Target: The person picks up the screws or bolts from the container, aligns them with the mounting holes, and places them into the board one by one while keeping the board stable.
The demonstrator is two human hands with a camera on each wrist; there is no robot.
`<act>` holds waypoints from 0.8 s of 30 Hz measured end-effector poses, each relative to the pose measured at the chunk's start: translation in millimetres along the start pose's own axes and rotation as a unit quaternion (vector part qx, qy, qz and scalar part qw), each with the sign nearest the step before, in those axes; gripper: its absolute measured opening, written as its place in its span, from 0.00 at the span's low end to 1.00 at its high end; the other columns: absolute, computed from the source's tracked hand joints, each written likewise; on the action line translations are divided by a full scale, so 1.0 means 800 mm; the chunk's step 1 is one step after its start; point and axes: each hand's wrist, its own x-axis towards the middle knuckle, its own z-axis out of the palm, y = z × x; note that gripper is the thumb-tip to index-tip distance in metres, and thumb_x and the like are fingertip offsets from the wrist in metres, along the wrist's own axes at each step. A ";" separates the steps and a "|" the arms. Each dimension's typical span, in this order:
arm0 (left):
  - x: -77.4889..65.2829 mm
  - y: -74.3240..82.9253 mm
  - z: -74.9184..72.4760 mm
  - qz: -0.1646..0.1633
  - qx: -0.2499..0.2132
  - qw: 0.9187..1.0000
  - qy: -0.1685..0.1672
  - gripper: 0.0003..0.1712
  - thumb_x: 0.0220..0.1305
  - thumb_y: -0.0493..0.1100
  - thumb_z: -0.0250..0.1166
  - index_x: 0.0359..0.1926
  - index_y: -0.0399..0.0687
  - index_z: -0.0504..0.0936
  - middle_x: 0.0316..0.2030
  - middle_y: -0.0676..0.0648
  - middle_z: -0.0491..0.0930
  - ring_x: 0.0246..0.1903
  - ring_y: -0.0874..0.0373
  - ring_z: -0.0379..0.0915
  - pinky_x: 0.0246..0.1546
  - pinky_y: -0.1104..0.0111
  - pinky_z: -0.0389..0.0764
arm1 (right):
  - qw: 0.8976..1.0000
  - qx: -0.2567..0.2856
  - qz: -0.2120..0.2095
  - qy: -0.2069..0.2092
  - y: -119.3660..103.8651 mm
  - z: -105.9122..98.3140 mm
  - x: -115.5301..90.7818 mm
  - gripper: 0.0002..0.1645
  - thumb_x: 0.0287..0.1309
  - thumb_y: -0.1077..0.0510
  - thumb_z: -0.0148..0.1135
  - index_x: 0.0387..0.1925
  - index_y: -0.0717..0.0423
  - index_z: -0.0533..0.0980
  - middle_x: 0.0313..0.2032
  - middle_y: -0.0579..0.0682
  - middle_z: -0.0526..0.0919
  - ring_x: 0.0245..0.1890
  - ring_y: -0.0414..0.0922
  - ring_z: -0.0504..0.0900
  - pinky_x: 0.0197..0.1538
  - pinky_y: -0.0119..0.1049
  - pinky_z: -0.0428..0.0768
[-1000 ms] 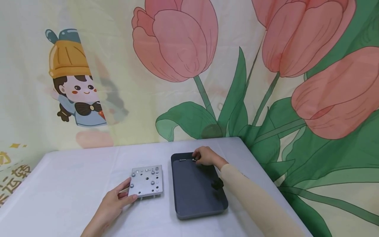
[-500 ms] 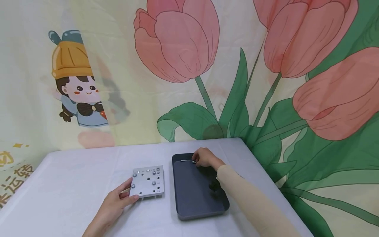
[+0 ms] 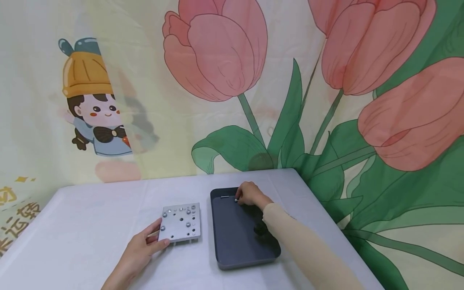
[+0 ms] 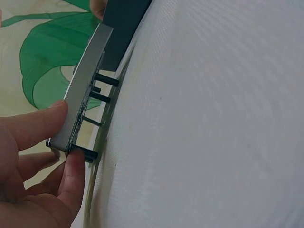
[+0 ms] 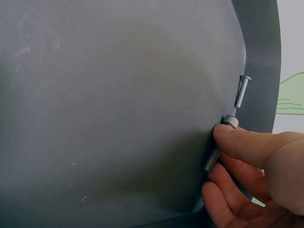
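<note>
While the dark cylindrical metal bolt with a knurled round head (image 5: 231,120) sits right of centre in the right wrist view, the right hand (image 5: 270,166) pinches it, thumb near the head, fingers behind the shank. Main risk, I'd judge: the round shank rolling or slipping, since the thumb seems to bear on a narrow patch.

Just beyond the bolt's head, higher in that view: a slim silver metal pin with a flat head (image 5: 242,92), lying where floor meets wall. A careless knuckle could nudge it.

Both are inside the dark grey rectangular tray with rounded corners (image 3: 243,241), right of lower centre in the head view. A dragging beige sleeve (image 3: 304,245) might shift it.

Left of it, the square silver metal plate with holes and bolt heads (image 3: 180,222); the left hand (image 3: 139,246) grips its left corner. Threaded shanks (image 4: 99,97) project underneath; whether they touch the white cloth-covered surface (image 3: 90,225) I cannot tell. One-sided hold: plate could tip if that grip loosens, perhaps pushing loose bolts upward.
</note>
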 end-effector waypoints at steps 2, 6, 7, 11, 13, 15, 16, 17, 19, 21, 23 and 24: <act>0.000 -0.001 0.000 0.001 -0.002 1.000 -0.001 0.52 0.64 0.46 0.79 0.83 0.46 0.61 0.75 0.31 0.69 0.62 0.46 0.76 0.45 0.75 0.82 | 1.000 -0.001 0.000 -0.002 0.000 0.001 0.000 0.03 0.60 0.64 0.75 0.36 0.54 0.89 0.30 0.45 0.85 0.31 0.42 0.80 0.41 0.37 0.83; 0.000 -0.001 0.000 -0.003 -0.007 1.000 -0.003 0.53 0.63 0.47 0.79 0.83 0.48 0.61 0.75 0.32 0.68 0.61 0.47 0.75 0.45 0.75 0.82 | 1.000 0.000 -0.002 0.001 0.001 0.003 -0.001 0.04 0.64 0.64 0.73 0.39 0.54 0.89 0.32 0.45 0.86 0.34 0.42 0.80 0.45 0.39 0.83; 0.000 -0.001 0.000 -0.004 -0.009 1.000 -0.004 0.53 0.63 0.47 0.79 0.83 0.48 0.62 0.75 0.32 0.68 0.61 0.47 0.75 0.45 0.75 0.82 | 1.000 0.001 -0.005 0.006 0.001 0.003 -0.002 0.04 0.64 0.64 0.72 0.39 0.54 0.89 0.32 0.46 0.85 0.34 0.42 0.80 0.44 0.39 0.82; 0.000 -0.002 -0.001 -0.007 -0.010 1.000 -0.004 0.53 0.63 0.47 0.79 0.83 0.49 0.62 0.76 0.33 0.68 0.61 0.47 0.75 0.45 0.74 0.82 | 0.999 0.008 -0.024 0.021 0.000 0.002 -0.005 0.03 0.66 0.64 0.71 0.40 0.56 0.87 0.32 0.45 0.84 0.33 0.42 0.78 0.44 0.39 0.80; 0.000 -0.003 -0.002 -0.006 -0.007 1.000 -0.002 0.53 0.62 0.47 0.80 0.83 0.49 0.62 0.75 0.32 0.68 0.61 0.47 0.75 0.44 0.75 0.82 | 0.999 0.017 -0.035 0.027 -0.001 0.001 -0.006 0.02 0.67 0.63 0.71 0.40 0.56 0.86 0.32 0.45 0.84 0.33 0.41 0.77 0.43 0.40 0.79; 0.000 -0.003 -0.002 -0.004 -0.006 1.000 -0.002 0.53 0.63 0.47 0.79 0.83 0.49 0.62 0.75 0.33 0.68 0.61 0.47 0.75 0.44 0.75 0.81 | 0.998 0.031 -0.044 0.030 -0.002 0.000 -0.008 0.02 0.68 0.63 0.71 0.41 0.55 0.85 0.31 0.45 0.84 0.32 0.41 0.77 0.43 0.39 0.79; -0.001 -0.003 -0.002 -0.002 -0.005 1.000 -0.001 0.53 0.63 0.46 0.79 0.83 0.49 0.62 0.75 0.33 0.68 0.61 0.47 0.75 0.44 0.76 0.81 | 0.998 0.039 -0.048 0.032 -0.003 0.000 -0.009 0.02 0.68 0.62 0.71 0.40 0.55 0.85 0.31 0.44 0.83 0.32 0.41 0.78 0.43 0.39 0.79; -0.001 -0.003 -0.003 0.000 -0.004 1.000 -0.002 0.53 0.63 0.46 0.79 0.83 0.49 0.62 0.75 0.33 0.68 0.61 0.47 0.75 0.44 0.76 0.81 | 0.997 0.049 -0.052 0.034 -0.003 0.000 -0.009 0.02 0.67 0.63 0.71 0.40 0.55 0.84 0.31 0.44 0.84 0.32 0.40 0.78 0.43 0.39 0.79; -0.001 -0.002 -0.003 0.004 -0.004 1.000 -0.003 0.52 0.63 0.46 0.79 0.83 0.48 0.62 0.75 0.33 0.68 0.61 0.47 0.75 0.44 0.76 0.81 | 0.995 0.067 -0.063 0.037 -0.004 0.000 -0.010 0.03 0.66 0.63 0.72 0.40 0.56 0.84 0.31 0.45 0.84 0.31 0.40 0.79 0.42 0.38 0.80; -0.002 0.000 -0.003 0.008 -0.007 1.000 -0.005 0.52 0.64 0.46 0.79 0.83 0.48 0.61 0.76 0.33 0.68 0.62 0.48 0.75 0.45 0.75 0.81 | 0.993 0.082 -0.074 0.042 -0.005 0.000 -0.010 0.04 0.65 0.63 0.73 0.40 0.56 0.84 0.31 0.45 0.85 0.31 0.39 0.79 0.41 0.37 0.80; -0.002 0.001 -0.003 0.010 -0.011 1.000 -0.008 0.52 0.64 0.46 0.79 0.83 0.48 0.61 0.76 0.33 0.67 0.62 0.47 0.75 0.46 0.74 0.82 | 0.991 0.093 -0.081 0.046 -0.008 0.000 -0.011 0.04 0.65 0.63 0.73 0.40 0.57 0.84 0.32 0.45 0.85 0.32 0.39 0.79 0.42 0.36 0.80; -0.003 0.001 -0.003 0.009 -0.012 1.000 -0.008 0.52 0.64 0.46 0.79 0.83 0.48 0.61 0.76 0.33 0.67 0.62 0.47 0.75 0.47 0.73 0.82 | 0.991 0.097 -0.084 0.048 -0.010 0.000 -0.012 0.05 0.65 0.62 0.73 0.40 0.57 0.84 0.32 0.45 0.85 0.32 0.39 0.79 0.42 0.36 0.80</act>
